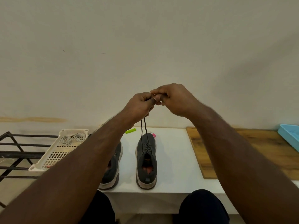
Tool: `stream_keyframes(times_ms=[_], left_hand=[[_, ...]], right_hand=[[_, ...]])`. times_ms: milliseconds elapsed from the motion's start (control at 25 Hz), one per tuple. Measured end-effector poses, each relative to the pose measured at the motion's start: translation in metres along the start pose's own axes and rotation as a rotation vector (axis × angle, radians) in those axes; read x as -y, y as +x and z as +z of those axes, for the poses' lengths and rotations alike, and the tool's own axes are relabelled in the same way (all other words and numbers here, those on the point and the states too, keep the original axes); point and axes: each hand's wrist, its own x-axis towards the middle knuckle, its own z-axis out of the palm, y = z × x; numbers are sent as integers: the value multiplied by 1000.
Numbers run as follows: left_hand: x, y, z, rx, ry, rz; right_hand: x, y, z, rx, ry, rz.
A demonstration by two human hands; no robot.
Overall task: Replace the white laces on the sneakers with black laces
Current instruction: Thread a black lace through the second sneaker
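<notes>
Green marker [130, 131] on the white table [174, 159], wooden board [242, 152], blue tray [289, 136], black rack [17, 152].

two dark grey mesh sneakers [146, 160] [114, 167]; one black lace [143, 131]; one perforated white plastic basket [53, 156], left; one blue plastic tray [289, 136], right edge; two hands [140, 107] [175, 99].

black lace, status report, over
Left hand and right hand pinch black lace ends above right sneaker. Lace threaded. Left forearm hides other sneaker.
</notes>
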Motion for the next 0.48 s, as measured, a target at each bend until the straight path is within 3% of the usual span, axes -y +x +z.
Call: stream_keyframes(times_ms=[200, 400, 480], left_hand=[[4, -1, -1, 48, 66, -27], [1, 0, -3, 33, 74, -25], [1, -1, 0, 21, 63, 0]], right_hand=[[-1, -3, -4, 35, 0, 89], [7, -2, -3, 187, -274, 173], [12, -5, -7, 247, -170, 270]])
